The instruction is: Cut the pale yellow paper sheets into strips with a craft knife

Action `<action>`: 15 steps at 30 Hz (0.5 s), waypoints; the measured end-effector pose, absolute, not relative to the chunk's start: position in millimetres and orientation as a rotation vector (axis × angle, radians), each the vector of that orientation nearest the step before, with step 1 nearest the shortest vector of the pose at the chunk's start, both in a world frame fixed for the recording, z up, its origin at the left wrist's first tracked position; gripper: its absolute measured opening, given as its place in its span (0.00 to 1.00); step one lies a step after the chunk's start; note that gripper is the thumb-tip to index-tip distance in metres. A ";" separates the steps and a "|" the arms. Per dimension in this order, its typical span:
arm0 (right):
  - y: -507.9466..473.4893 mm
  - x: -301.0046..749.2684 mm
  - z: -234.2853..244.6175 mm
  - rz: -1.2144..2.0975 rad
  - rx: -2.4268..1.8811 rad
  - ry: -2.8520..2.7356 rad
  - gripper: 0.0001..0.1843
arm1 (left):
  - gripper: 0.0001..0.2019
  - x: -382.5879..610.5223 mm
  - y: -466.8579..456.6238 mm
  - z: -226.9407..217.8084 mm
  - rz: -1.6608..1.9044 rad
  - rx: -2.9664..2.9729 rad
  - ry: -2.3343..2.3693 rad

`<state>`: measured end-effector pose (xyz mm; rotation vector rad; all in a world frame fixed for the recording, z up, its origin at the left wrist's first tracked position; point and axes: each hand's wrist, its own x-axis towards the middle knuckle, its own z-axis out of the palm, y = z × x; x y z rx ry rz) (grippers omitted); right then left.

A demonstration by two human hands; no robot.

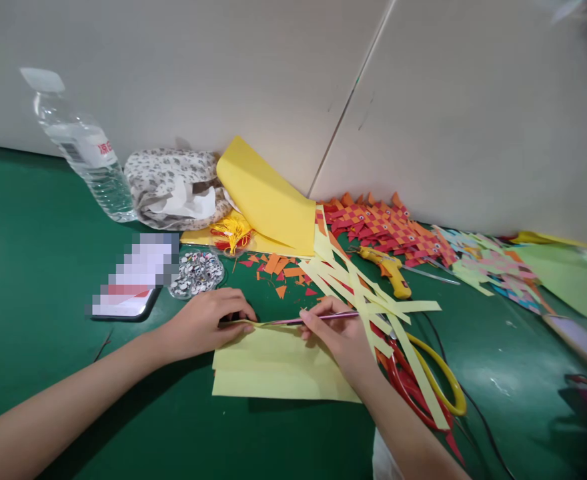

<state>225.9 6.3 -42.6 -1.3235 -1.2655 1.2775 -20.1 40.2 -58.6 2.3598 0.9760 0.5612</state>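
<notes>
A sheet of pale yellow paper (283, 373) with a fold across it lies on the green table in front of me. My left hand (218, 320) pinches its upper left edge between thumb and fingers. In my right hand (336, 330) is a slim pinkish tool (326, 317), held almost flat along the paper's upper edge. Its tip points left towards my left hand; its exact kind is unclear. Beside my right hand, loose pale yellow paper strips (358, 283) cross over red-and-yellow-handled scissors (441, 373).
Behind my hands are orange and red paper scraps (281, 267), a bag of googly eyes (196, 273), a phone (136, 280) and a yellow glue gun (388, 270). A water bottle (81, 143), yellow card (273, 193) and woven paper fish (378, 223) stand along the wall.
</notes>
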 end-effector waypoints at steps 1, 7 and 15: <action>6.2 225.5 -42.5 1.293 -1.324 -1.253 0.16 | 0.07 -20.2 40.4 -58.6 0.564 2.363 0.969; 6.5 228.1 -44.3 1.298 -1.319 -1.182 0.15 | 0.07 -20.2 41.0 -58.9 0.558 2.368 0.967; 9.5 239.0 -44.9 1.099 -1.286 -1.094 0.13 | 0.07 -18.8 40.8 -58.5 0.563 2.351 0.973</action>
